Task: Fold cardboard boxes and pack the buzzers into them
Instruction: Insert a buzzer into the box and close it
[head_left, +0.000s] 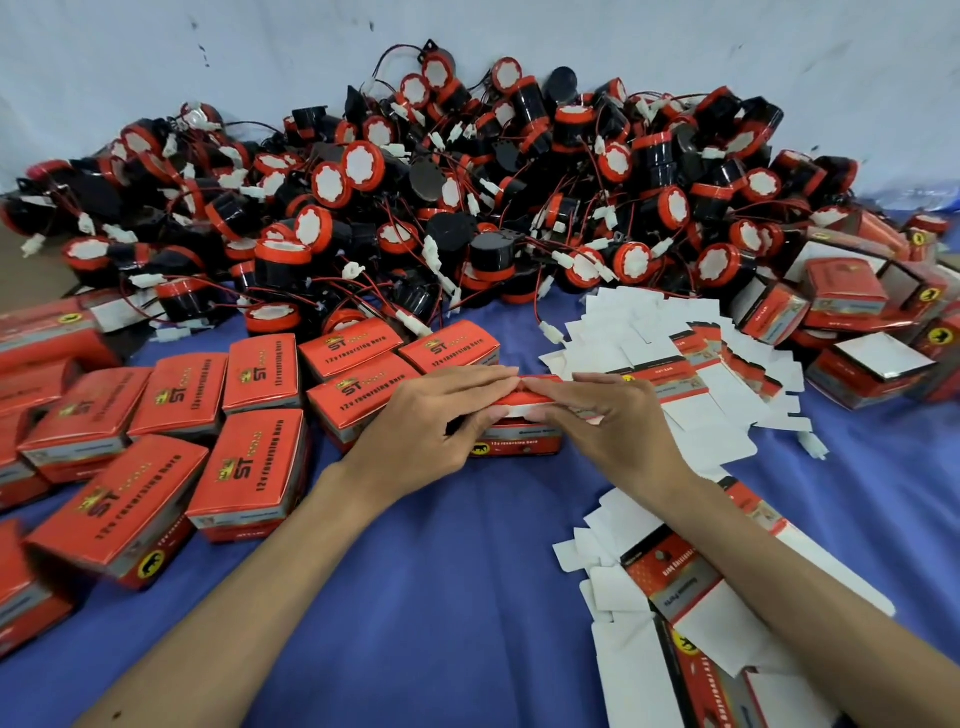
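Note:
A red cardboard box (524, 441) stands on the blue cloth at the centre, its white top flap partly folded down. My left hand (441, 415) lies over its left side, fingers stretched along the top edge and thumb against the front. My right hand (608, 415) covers its right side the same way, fingertips meeting the left hand's at the top. What is inside the box is hidden. A big heap of black-and-red buzzers (467, 208) with red wires and white plugs fills the back.
Several closed red boxes (171, 467) crowd the left side. Flat unfolded box blanks (691, 364) lie fanned to the right, more blanks (675, 597) by my right forearm. Half-folded boxes (857, 332) pile at far right. The blue cloth (415, 597) lies bare between my arms.

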